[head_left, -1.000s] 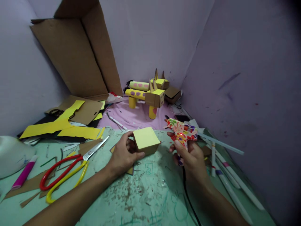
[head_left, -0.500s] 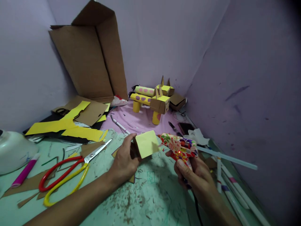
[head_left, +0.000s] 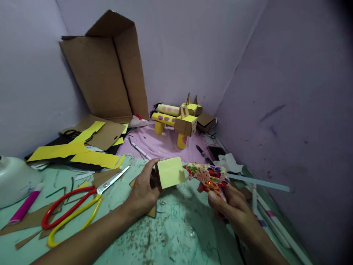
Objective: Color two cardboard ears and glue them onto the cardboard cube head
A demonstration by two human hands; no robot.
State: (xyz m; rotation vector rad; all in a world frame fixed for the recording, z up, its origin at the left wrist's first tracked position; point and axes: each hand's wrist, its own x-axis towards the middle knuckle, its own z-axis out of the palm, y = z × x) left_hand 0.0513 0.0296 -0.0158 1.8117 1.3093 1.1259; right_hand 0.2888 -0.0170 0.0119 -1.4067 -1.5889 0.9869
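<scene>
My left hand point(head_left: 143, 189) grips a small cardboard box point(head_left: 171, 173) by its left side; pale yellow paper covers the face turned toward me. In my right hand point(head_left: 230, 206) is a flower-patterned hot glue gun point(head_left: 208, 176), its red light lit and its nozzle close to the box's right edge. Whether the nozzle touches the box I cannot tell. A long glue stick point(head_left: 260, 182) juts from the gun's rear. Under my left hand, a flat piece with a yellow edge point(head_left: 152, 211) lies partly hidden on the table.
Scissors with red and yellow handles point(head_left: 74, 208) lie at left beside a magenta tube point(head_left: 26, 206). Yellow paper strips point(head_left: 60, 150) are behind them. Cardboard animal figures point(head_left: 184, 127) stand at the back, near a large cardboard box point(head_left: 96, 73). White paper rods point(head_left: 275, 221) lie at right.
Both hands keep their grips, with the glue gun still beside the small box. The whole view has shifted slightly; the glue gun and box stay close together.
</scene>
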